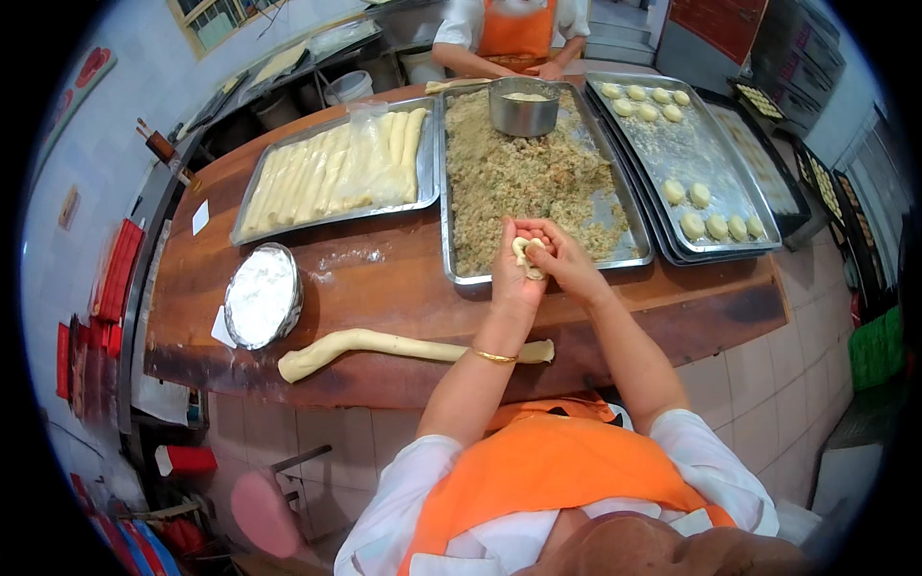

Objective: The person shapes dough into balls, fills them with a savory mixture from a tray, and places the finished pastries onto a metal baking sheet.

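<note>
Between my two hands, over the near edge of the filling tray (459, 279), is a small piece of pale dough (526, 252) with filling showing in it. My left hand (511, 274) cups it from below and the left, a gold bangle on that wrist. From the other side my right hand (567, 257) closes on it with bent fingers. Crumbly brown filling (538, 182) covers much of the tray, and a round metal pot (523, 110) stands in it. A long dough roll (384, 344) lies along the table's front, partly behind my left forearm.
Left of the filling, a tray (429, 197) holds several dough rolls (317, 178) under plastic. A bowl of white flour (262, 296) stands at the table's left. Stacked trays (629, 144) at right carry round dough balls (691, 226). Across the table is another person in an orange apron (519, 34).
</note>
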Tool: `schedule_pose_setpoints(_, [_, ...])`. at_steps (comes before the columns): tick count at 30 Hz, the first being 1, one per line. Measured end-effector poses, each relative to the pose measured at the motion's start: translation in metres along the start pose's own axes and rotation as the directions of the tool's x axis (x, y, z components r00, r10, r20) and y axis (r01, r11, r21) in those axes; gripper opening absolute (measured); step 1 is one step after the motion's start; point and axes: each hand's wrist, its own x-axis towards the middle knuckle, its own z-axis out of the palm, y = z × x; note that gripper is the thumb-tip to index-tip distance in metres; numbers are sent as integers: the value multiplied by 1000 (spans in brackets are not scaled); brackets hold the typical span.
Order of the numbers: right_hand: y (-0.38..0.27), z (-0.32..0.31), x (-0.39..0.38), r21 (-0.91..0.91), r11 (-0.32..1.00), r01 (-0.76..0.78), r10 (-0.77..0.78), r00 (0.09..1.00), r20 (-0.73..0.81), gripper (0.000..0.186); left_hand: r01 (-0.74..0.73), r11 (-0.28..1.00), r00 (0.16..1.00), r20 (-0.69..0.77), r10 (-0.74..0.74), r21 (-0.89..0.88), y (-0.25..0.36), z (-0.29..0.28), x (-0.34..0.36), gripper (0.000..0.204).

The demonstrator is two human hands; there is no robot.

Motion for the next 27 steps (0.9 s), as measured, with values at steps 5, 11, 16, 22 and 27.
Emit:
schedule_pose_setpoints(5, [0, 24, -11, -207, 976, 71, -102, 984, -148, 44, -57, 998, 995, 82, 55, 26, 0, -13, -2, 37])
schedule_pose_setpoints(11, [-12, -24, -1, -450, 893, 14, -110, 976, -186, 49, 56, 994, 997, 51, -52, -90, 20, 15, -26, 27])
schedule_pose_setpoints(16, [-35, -39, 5, -848, 530, -9, -193, 972, -131, 64, 342, 906, 911, 325, -255, -247, 33, -35, -6, 33])
schedule_pose_setpoints(22, [-14, 18, -10, -244, 963, 115, -138, 987, -77, 50, 74, 992, 996, 53, -69, -98, 13, -3, -19, 31])
schedule_pose_setpoints(27, [2, 40, -12, -475, 861, 183, -252, 964, -86, 47, -36, 999, 997, -64, 33, -31, 10, -17, -17, 29])
